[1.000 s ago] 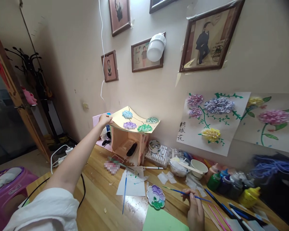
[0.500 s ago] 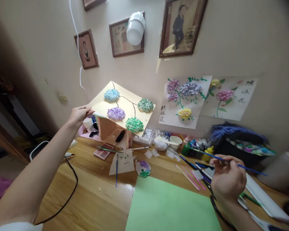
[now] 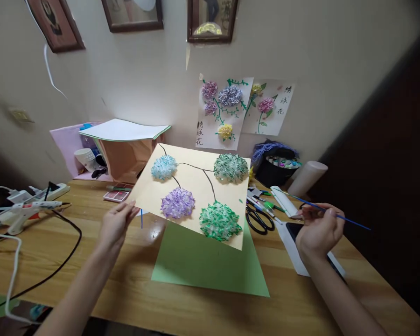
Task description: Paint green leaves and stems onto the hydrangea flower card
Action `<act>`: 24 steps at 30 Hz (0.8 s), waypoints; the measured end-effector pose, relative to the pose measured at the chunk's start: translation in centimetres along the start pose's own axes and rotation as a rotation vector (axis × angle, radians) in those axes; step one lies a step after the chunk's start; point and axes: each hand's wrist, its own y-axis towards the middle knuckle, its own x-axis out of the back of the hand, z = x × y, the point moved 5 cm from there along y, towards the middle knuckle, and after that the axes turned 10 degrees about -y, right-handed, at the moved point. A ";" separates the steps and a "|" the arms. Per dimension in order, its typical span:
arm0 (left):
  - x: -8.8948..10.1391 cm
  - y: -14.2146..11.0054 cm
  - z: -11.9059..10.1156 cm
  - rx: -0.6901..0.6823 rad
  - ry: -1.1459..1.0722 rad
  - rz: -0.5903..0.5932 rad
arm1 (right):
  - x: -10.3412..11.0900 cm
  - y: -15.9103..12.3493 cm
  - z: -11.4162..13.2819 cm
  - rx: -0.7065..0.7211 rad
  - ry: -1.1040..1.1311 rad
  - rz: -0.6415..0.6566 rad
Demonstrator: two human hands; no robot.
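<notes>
My left hand (image 3: 117, 223) pinches the lower left corner of a cream sheet of card (image 3: 192, 162), which hangs tilted in the air. Raised flower heads in pale blue, purple, grey-green and bright green (image 3: 220, 221) stand out on it, joined by thin dark painted stems. Below lies a green sheet of paper (image 3: 210, 275), partly covered by the card. Off to the right, my right hand (image 3: 320, 228) is closed around a thin blue paintbrush (image 3: 352, 221), its bristle end pointing left, clear of the card.
Black-handled scissors (image 3: 261, 221) and a white-edged dark device (image 3: 294, 231) lie at right. A glue gun (image 3: 28, 207) with cables sits by a power strip (image 3: 58, 190) at left. Behind stand a cardboard box (image 3: 126, 158), paper cups (image 3: 84, 158) and a black marker holder (image 3: 273, 173). Flower pictures (image 3: 217, 135) hang on the wall.
The card has come down and closer, now over the green paper. My view has tipped downward and shifted right. Both hands keep their hold on the card and the paintbrush.
</notes>
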 end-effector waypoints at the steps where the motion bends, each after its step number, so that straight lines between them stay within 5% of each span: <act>1: 0.0 -1.1 1.6 0.047 -0.018 0.000 | 0.6 0.2 0.1 0.015 -0.010 -0.011; 10: -4.5 -6.8 9.7 0.250 -0.045 0.123 | 5.0 2.7 2.2 0.256 -0.001 -0.219; 24: -8.9 -9.7 14.6 0.425 0.030 0.071 | 6.2 3.0 0.4 0.208 -0.007 -0.237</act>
